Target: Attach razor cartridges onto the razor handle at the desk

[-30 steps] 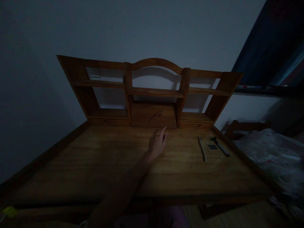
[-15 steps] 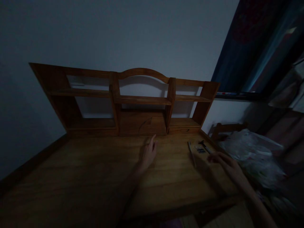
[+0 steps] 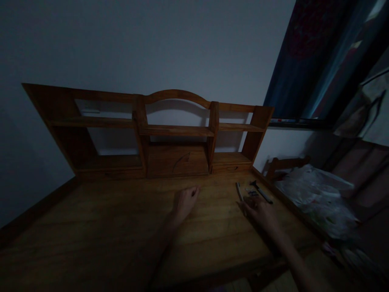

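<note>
My left hand (image 3: 186, 201) is closed in a loose fist over the middle of the wooden desk (image 3: 209, 231), with nothing visible in it. Farther right, my right hand (image 3: 259, 211) has its fingers bent around the lower part of a thin, pale stick-like thing (image 3: 239, 190). The stick's near end is hidden by the fingers, and its upper end rests on the desk. Just beyond that hand is a group of small dark pieces (image 3: 253, 193), too small to name. To their right lies a razor-like thing (image 3: 263, 194) with a dark head and a long handle.
A wooden shelf unit (image 3: 174, 130) with several compartments stands along the back of the desk, against the wall. Right of the desk are a chair back (image 3: 287, 163) and a filled clear plastic bag (image 3: 316, 198). A dark curtain (image 3: 298, 69) hangs behind. Light is dim.
My right hand has moved left from beside the razor-like thing to the stick. My left hand has drawn its pointing finger in and come slightly nearer. The view has shifted a little.
</note>
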Tool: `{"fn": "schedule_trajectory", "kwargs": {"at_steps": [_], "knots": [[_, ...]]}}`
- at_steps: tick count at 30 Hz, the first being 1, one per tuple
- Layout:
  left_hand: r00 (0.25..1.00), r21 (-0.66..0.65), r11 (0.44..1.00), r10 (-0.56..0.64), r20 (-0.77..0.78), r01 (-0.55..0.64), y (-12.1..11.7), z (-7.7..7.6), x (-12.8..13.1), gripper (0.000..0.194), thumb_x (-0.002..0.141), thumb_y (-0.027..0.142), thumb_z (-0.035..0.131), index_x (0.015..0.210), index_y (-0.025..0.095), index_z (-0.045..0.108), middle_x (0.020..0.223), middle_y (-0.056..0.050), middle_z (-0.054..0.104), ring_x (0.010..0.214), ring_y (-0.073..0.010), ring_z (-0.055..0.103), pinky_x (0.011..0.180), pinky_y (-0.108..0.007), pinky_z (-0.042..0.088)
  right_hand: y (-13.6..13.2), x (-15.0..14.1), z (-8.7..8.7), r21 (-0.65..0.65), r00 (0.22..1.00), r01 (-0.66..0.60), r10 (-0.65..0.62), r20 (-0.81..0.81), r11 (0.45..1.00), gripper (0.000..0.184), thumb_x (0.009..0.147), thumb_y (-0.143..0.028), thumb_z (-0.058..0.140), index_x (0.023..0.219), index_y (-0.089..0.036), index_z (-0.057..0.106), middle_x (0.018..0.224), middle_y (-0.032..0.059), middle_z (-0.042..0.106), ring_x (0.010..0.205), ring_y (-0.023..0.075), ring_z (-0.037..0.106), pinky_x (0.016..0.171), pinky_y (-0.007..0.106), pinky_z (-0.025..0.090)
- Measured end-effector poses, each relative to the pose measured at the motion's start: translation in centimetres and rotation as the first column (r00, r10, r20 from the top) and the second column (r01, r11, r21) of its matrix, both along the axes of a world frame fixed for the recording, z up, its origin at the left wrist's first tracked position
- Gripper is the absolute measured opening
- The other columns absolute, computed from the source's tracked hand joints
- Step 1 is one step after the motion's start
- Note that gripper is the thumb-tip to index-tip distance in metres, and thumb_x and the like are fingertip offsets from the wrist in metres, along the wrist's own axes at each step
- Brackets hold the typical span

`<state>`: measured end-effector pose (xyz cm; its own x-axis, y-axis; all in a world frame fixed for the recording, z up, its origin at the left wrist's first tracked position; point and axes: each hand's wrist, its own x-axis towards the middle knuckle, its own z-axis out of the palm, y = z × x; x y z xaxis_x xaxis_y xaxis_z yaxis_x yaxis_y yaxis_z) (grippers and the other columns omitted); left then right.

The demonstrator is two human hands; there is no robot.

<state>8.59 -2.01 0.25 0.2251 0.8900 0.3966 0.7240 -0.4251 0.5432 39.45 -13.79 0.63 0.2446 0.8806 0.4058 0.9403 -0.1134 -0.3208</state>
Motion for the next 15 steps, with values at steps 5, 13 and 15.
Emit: {"fn": "schedule_trajectory", "kwargs": {"at_steps": [5, 13, 15], "knots": [[0.998, -0.041, 0.999, 0.021, -0.056, -0.024, -0.1, 0.1, -0.3, 0.064, 0.091, 0.057, 0.025, 0.054, 0.017, 0.059, 0.051, -0.002, 0.053, 0.048, -0.0127, 0.045, 0.053, -0.025, 0.022, 1.3, -1.9, -0.6, -0.131, 0.992, 0.014, 0.003, 0.124, 0.991, 0.036, 0.092, -0.037, 0.039, 0.089, -0.015, 0.068, 0.093, 0.0141, 0.067, 0.074, 0.0204, 0.064, 0.068, 0.028, 0.041], [0.998, -0.024, 1.0, 0.001, -0.056, -0.002, -0.1, 0.1, 0.0, 0.058, 0.091, 0.053, 0.028, 0.059, 0.018, 0.061, 0.055, -0.003, 0.057, 0.051, -0.0129, 0.049, 0.054, -0.025, 0.023, 0.5, -1.4, 0.5, 0.001, 1.0, -0.002, 0.002, 0.03, 1.0, 0.039, 0.091, -0.043, 0.039, 0.102, -0.016, 0.066, 0.103, 0.0136, 0.064, 0.079, 0.0206, 0.062, 0.068, 0.028, 0.042], [0.999, -0.007, 1.0, -0.008, -0.034, 0.007, -0.1, 0.0, -0.1, 0.053, 0.092, 0.051, 0.029, 0.065, 0.019, 0.062, 0.058, -0.001, 0.057, 0.053, -0.0126, 0.05, 0.055, -0.024, 0.025, -0.3, -0.2, 1.5, 0.131, 0.999, 0.031, -0.031, -0.009, 0.991, 0.043, 0.093, -0.044, 0.033, 0.099, -0.016, 0.065, 0.099, 0.0132, 0.065, 0.082, 0.0219, 0.061, 0.07, 0.029, 0.042]]}}
